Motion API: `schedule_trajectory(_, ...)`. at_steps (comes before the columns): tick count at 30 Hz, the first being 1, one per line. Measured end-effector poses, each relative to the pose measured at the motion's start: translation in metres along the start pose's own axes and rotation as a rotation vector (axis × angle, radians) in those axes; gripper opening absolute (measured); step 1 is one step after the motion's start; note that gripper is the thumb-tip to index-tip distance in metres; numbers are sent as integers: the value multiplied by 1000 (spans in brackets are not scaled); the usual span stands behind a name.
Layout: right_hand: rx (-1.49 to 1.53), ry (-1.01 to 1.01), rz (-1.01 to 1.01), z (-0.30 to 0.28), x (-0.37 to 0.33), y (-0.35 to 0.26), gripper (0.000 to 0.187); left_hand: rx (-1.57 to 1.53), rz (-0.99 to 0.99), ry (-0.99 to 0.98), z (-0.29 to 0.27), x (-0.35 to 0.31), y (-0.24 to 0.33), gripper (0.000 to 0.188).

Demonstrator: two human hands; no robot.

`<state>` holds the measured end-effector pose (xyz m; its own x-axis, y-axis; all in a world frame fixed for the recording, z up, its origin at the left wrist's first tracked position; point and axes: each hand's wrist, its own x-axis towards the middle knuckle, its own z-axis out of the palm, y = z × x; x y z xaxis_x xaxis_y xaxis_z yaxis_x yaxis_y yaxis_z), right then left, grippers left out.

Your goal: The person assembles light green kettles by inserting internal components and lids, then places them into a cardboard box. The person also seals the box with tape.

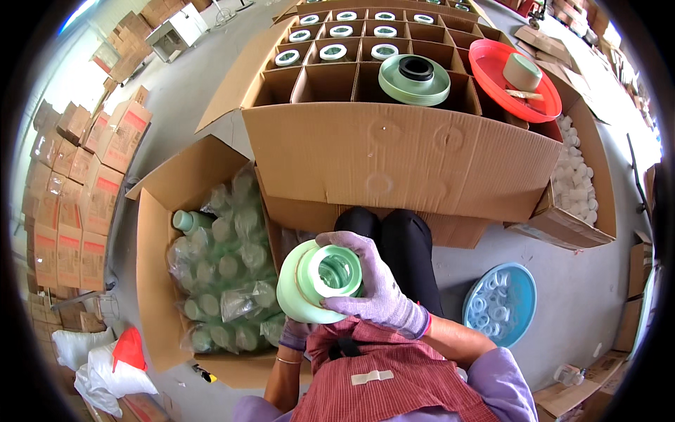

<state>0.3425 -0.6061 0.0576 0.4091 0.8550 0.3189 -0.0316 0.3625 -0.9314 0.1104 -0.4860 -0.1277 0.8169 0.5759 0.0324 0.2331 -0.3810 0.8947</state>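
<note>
Pale green jar held over the lap, just below the divided carton; right hand clamped on its mouth, left hand cupping underneath to steady it

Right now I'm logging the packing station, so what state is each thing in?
Green jar: held in both hands, mouth towards the camera.
Right hand: gloved, fingers wrapped over the jar's rim.
Left hand: under the jar, mostly hidden.
Divided carton: open, far cells filled, near cells empty.
Left box: open, full of bagged jars.
</note>
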Motion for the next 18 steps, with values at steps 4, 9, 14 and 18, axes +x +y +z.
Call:
schedule_trajectory(4, 2, 80, -51, -3, -2, -1, 80, -84, -27, -8, -7, 13, 1, 63)
schedule_trajectory(9, 23, 152, -157, -3, 0, 2, 78, -58, 41, -90, -19, 34, 10, 70)
schedule_trajectory(14, -16, 189, -196, -5, 5, 4, 69, -56, 183, -15, -10, 51, 59, 81)
schedule_trajectory(18, 10, 159, -151, -11, 7, 14, 68, 29, 131, 32, -5, 66, 112, 80)
